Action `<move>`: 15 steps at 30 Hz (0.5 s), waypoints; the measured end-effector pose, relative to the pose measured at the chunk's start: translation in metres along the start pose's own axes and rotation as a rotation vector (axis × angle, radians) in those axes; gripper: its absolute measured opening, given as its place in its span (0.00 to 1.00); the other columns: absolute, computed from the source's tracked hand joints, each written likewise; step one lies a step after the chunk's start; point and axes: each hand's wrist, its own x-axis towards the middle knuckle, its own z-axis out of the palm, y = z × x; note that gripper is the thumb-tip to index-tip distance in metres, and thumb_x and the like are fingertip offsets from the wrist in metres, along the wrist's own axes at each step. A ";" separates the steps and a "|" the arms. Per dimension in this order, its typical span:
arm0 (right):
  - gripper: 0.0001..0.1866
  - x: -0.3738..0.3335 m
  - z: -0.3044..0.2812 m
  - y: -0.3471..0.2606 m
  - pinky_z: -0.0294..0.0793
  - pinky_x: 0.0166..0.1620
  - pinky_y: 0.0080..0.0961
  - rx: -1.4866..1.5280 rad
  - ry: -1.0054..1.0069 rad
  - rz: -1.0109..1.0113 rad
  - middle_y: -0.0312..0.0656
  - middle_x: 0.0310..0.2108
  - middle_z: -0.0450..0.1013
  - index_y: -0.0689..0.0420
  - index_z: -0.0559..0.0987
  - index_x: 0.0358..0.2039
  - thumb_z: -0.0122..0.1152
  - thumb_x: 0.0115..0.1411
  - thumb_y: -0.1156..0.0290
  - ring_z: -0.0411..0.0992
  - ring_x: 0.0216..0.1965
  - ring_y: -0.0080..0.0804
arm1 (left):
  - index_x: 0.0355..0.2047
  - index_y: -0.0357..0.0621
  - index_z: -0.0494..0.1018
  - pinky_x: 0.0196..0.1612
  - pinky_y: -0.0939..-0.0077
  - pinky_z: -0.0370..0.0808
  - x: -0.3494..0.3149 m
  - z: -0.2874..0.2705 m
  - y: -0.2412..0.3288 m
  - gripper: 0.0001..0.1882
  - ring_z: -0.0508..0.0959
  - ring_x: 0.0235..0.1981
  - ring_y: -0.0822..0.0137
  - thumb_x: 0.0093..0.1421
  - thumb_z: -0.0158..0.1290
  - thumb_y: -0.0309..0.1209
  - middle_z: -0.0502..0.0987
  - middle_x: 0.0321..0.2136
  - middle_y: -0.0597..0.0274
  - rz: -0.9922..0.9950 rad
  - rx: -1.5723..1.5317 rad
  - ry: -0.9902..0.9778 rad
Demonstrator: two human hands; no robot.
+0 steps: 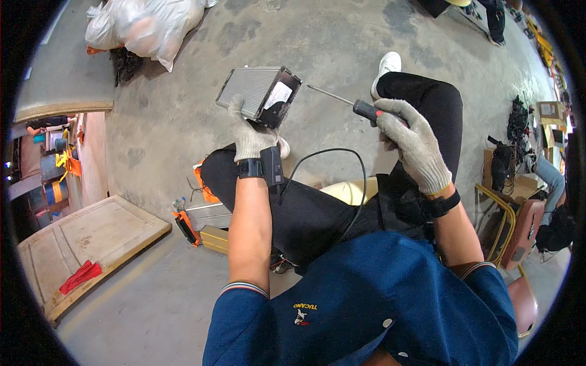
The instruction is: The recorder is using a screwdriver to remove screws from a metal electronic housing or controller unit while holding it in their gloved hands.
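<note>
The left hand (pixel 250 139) clamps the ribbed box (pixel 251 86) and the right hand (pixel 417 139) the screwdriver (pixel 365 110), best brought in square and steady.

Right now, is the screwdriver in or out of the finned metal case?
Out: a strip of concrete floor shows between the finned metal case and the tip of the screwdriver.

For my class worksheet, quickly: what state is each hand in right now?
Left hand: closed, holding the grey ribbed box.
Right hand: closed, holding the screwdriver.
</note>
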 end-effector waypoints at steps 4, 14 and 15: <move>0.22 0.005 0.003 0.003 0.75 0.35 0.23 0.018 0.012 -0.012 0.39 0.32 0.74 0.67 0.79 0.51 0.62 0.65 0.62 0.73 0.32 0.23 | 0.66 0.40 0.59 0.52 0.44 0.82 -0.006 0.009 0.000 0.41 0.78 0.55 0.46 0.59 0.56 0.51 0.72 0.57 0.44 -0.018 -0.001 -0.007; 0.22 0.014 0.003 0.017 0.75 0.36 0.23 0.016 0.027 -0.007 0.39 0.34 0.75 0.67 0.79 0.50 0.61 0.64 0.62 0.73 0.32 0.23 | 0.67 0.42 0.59 0.57 0.56 0.81 -0.026 0.026 0.001 0.38 0.78 0.57 0.53 0.62 0.55 0.48 0.72 0.58 0.48 0.090 0.082 -0.034; 0.22 0.014 0.003 0.016 0.76 0.36 0.22 0.031 0.001 -0.005 0.40 0.34 0.75 0.68 0.79 0.50 0.61 0.64 0.62 0.73 0.32 0.23 | 0.67 0.42 0.59 0.57 0.56 0.81 -0.027 0.027 0.001 0.37 0.78 0.57 0.53 0.62 0.54 0.48 0.72 0.58 0.47 0.101 0.096 -0.021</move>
